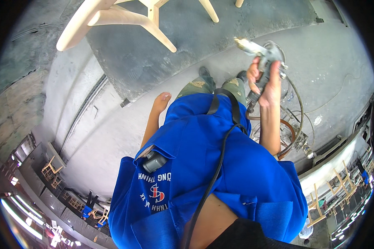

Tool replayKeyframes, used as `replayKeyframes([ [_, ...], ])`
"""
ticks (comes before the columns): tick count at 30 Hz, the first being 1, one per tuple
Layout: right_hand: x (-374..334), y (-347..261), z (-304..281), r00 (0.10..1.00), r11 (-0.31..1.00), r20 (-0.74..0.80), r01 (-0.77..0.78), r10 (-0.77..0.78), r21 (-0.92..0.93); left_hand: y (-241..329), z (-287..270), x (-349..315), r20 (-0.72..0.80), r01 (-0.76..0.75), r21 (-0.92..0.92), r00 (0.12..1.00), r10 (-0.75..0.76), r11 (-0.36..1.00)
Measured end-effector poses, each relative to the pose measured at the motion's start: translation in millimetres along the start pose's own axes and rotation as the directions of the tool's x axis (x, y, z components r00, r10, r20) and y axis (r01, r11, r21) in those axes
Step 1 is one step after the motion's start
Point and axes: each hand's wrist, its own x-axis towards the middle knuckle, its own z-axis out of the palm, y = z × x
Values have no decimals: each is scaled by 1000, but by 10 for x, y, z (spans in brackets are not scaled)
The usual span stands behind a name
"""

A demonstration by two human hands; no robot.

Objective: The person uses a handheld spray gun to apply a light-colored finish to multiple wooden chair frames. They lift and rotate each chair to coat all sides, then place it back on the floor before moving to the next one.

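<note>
My right hand (266, 81) is wrapped round the grip of a metal spray gun (264, 54), raised in front of me on the right. The gun's nozzle points up and to the left, toward the wooden chair, and is a little blurred. A hose (252, 99) runs down from the bottom of its handle. At my left side hangs my left hand (162, 101), touching nothing that I can see. Its thumb side shows, while the other fingers are mostly hidden. Ahead of me stands a pale, unpainted wooden chair (129, 18), apart from both hands and cut off by the upper edge.
The chair stands over a dark, flat sheet (153, 62) on the grey floor. Hoses (297, 120) and metal spray equipment (305, 147) lie to my right. Further wooden chair frames (343, 184) stand at the lower right, and more wooden chairs (52, 170) at the lower left.
</note>
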Motion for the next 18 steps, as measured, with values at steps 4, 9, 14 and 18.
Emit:
replayKeyframes([
  [4,-53,-84,-12,988,995,135,64,-75,83,527,-71,145,-51,-39,5,998,39,999],
  [9,221,253,-317,990,962,-140,-59,21,-267,1289,-167,-94,-92,-165,-8,982,163,986],
  [14,308,463,-728,879,820,-465,-341,106,-459,2633,-199,-271,-252,-503,-42,841,478,863],
  [18,169,401,-881,931,696,-352,-319,102,-643,3722,-15,-356,-163,-858,137,473,866,494],
])
